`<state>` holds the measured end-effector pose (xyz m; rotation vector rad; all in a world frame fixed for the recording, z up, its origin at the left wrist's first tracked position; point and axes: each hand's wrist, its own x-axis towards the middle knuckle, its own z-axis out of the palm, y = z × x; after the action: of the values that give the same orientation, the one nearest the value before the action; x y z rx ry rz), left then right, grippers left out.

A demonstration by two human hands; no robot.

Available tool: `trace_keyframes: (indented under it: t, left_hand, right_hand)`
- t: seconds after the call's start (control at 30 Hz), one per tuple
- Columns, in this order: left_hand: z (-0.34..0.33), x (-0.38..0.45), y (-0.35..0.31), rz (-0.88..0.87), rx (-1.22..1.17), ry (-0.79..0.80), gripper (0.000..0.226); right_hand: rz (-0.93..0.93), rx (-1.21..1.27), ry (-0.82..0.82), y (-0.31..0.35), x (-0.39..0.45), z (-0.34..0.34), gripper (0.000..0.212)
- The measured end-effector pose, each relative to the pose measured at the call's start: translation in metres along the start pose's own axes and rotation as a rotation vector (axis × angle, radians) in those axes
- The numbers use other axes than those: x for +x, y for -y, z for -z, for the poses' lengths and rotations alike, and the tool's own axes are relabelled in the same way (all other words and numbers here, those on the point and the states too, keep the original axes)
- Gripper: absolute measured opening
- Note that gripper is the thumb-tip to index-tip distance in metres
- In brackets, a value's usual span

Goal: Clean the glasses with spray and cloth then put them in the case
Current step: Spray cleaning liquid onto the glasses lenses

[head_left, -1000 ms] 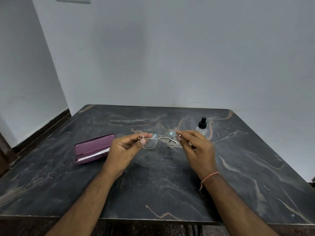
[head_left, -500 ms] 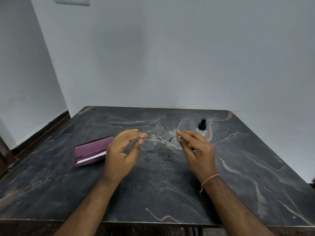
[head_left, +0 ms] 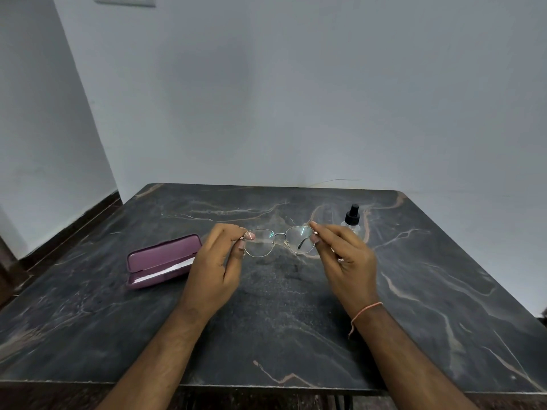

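Thin metal-framed glasses (head_left: 279, 241) with clear lenses hang above the middle of the dark marble table (head_left: 281, 321). My left hand (head_left: 216, 267) pinches the frame's left end and my right hand (head_left: 346, 258) pinches its right end. An open purple case (head_left: 161, 260) lies on the table left of my left hand, with a white cloth showing along its inside edge. A small clear spray bottle (head_left: 351, 218) with a black cap stands just behind my right hand, partly hidden by my fingers.
White walls rise behind and to the left of the table. The table's front edge runs along the bottom of the view. A thin orange thread circles my right wrist (head_left: 365, 310).
Both hands have lifted the glasses slightly and tilted the lenses more upright toward me. My left fingers have shifted their pinch on the frame's end. Case and bottle have not moved.
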<state>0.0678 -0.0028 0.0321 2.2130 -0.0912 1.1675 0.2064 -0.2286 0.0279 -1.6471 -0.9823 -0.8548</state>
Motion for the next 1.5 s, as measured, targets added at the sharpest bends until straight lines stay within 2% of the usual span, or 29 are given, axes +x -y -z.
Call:
trace_keyframes:
  t: [0.17,0.33,0.53,0.67,0.8,0.93,1.03,1.13,1.2,1.4,1.5]
  left_hand:
    - [0.001,-0.003,-0.006,0.073,-0.111,0.100,0.021]
    - [0.003,-0.005,-0.013,0.059,-0.211,0.188,0.024]
    - [0.000,-0.003,-0.010,0.069,-0.189,0.235,0.031]
    - [-0.003,-0.003,-0.006,0.042,-0.098,0.211,0.030]
    - [-0.004,-0.004,0.000,0.085,-0.090,0.137,0.033]
    - [-0.007,-0.004,0.008,0.132,-0.074,0.117,0.033]
    - [-0.010,-0.004,0.012,0.162,-0.068,0.125,0.032]
    - [-0.011,-0.004,0.015,0.186,-0.068,0.113,0.031]
    - [-0.011,-0.004,0.017,0.203,-0.077,0.101,0.031]
    - [-0.013,-0.003,0.019,0.233,-0.081,0.098,0.035]
    - [-0.013,-0.003,0.022,0.230,-0.066,0.098,0.037]
  right_hand:
    - [-0.009,-0.013,0.003,-0.001,0.000,0.000,0.032]
    - [-0.029,-0.004,0.004,-0.002,0.000,0.000,0.035]
    - [-0.033,0.008,0.001,-0.003,0.000,-0.001,0.034]
    - [-0.050,0.020,-0.002,-0.001,0.000,-0.001,0.033]
    - [-0.097,-0.017,0.004,0.000,0.000,-0.002,0.030]
    - [-0.168,-0.126,-0.105,0.004,0.004,0.004,0.030]
    - [-0.351,-0.190,-0.195,-0.001,0.011,0.009,0.045]
    - [-0.567,-0.153,-0.093,-0.011,0.009,0.009,0.075]
    - [-0.646,-0.152,-0.020,-0.015,0.007,0.007,0.088]
    - [-0.611,-0.291,0.108,-0.018,0.010,0.002,0.087]
    - [-0.624,-0.197,0.092,-0.009,0.009,0.005,0.084]
